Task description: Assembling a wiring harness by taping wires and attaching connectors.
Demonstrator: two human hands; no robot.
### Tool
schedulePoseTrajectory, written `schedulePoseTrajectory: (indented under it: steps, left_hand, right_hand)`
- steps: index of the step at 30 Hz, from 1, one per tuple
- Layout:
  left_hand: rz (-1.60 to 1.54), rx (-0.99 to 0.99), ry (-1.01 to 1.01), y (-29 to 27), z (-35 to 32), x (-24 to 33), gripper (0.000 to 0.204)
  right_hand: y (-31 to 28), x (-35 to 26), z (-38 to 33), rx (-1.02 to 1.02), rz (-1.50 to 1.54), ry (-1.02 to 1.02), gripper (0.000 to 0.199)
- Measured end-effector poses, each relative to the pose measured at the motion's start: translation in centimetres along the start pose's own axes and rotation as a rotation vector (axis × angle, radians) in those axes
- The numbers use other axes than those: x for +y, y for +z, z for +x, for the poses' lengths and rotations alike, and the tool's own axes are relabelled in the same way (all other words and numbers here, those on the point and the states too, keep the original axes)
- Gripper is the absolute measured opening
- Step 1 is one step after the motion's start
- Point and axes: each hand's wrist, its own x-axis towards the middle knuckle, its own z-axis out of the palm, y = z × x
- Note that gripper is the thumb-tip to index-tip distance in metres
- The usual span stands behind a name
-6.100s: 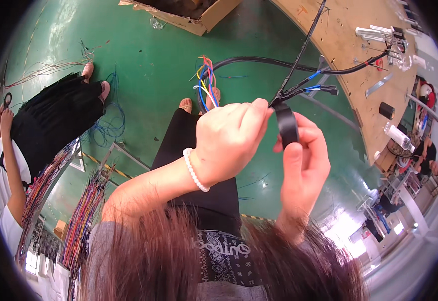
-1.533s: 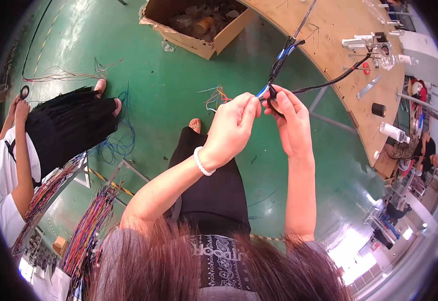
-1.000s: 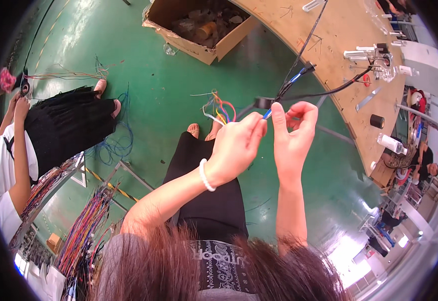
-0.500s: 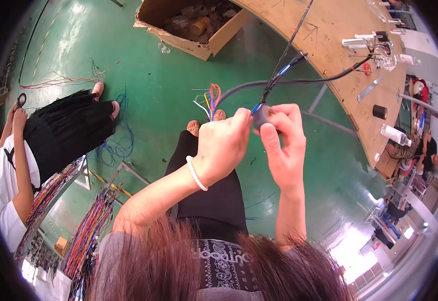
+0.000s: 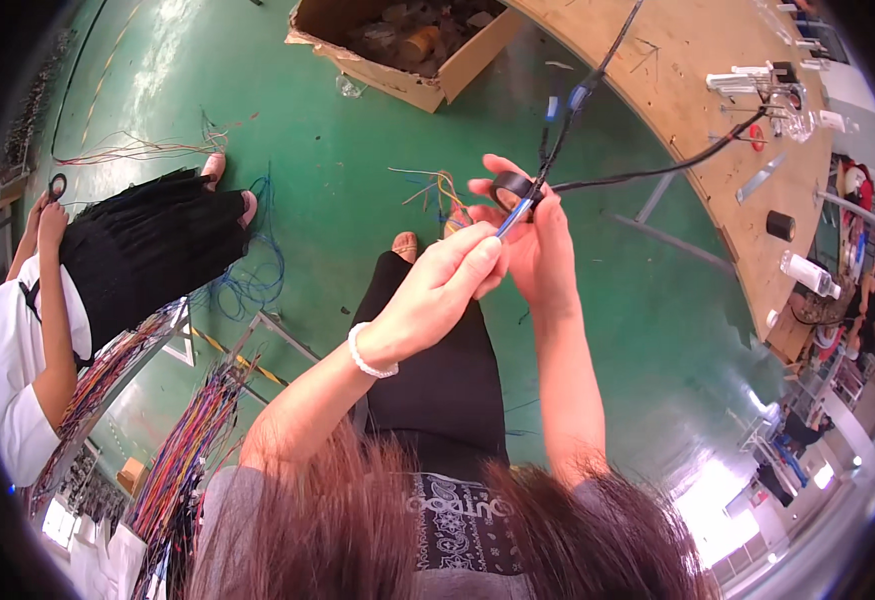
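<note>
A wire harness (image 5: 569, 122), partly wrapped in black, runs from the top of the view down to my hands. My left hand (image 5: 449, 268) pinches its blue wires (image 5: 516, 217) between thumb and fingers. Beside them my right hand (image 5: 540, 262) holds a roll of black tape (image 5: 510, 190) around the harness junction, some fingers stretched past the roll. A black branch cable (image 5: 672, 167) leads off right to the wooden board. Loose coloured wire ends (image 5: 445, 188) stick out beyond my left hand.
A curved wooden board (image 5: 697, 95) with white pegs lies at the upper right, bearing a black roll (image 5: 780, 226) and a clear bottle (image 5: 809, 273). An open cardboard box (image 5: 407, 85) stands ahead. At left, another person (image 5: 32, 330) stands near racks of coloured wires (image 5: 182, 440).
My right hand has turned over and opened out around the tape roll, which now shows its ring. My left hand has shifted its pinch down the blue wires. The view has moved slightly.
</note>
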Motion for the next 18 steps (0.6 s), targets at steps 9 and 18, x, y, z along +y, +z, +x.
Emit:
schedulePoseTrajectory:
  steps: [9, 18]
  left_hand:
    - [0.76, 0.291, 0.275, 2.6, -0.9, -2.1, 0.017]
    - [0.35, 0.107, 0.102, 1.3, -1.5, -2.2, 0.024]
  right_hand:
    - [5.7, -5.4, -1.8, 0.154, -1.125, -0.213, 0.021]
    - [0.1, -0.1, -0.7, 0.116, -0.262, -0.035, 0.034]
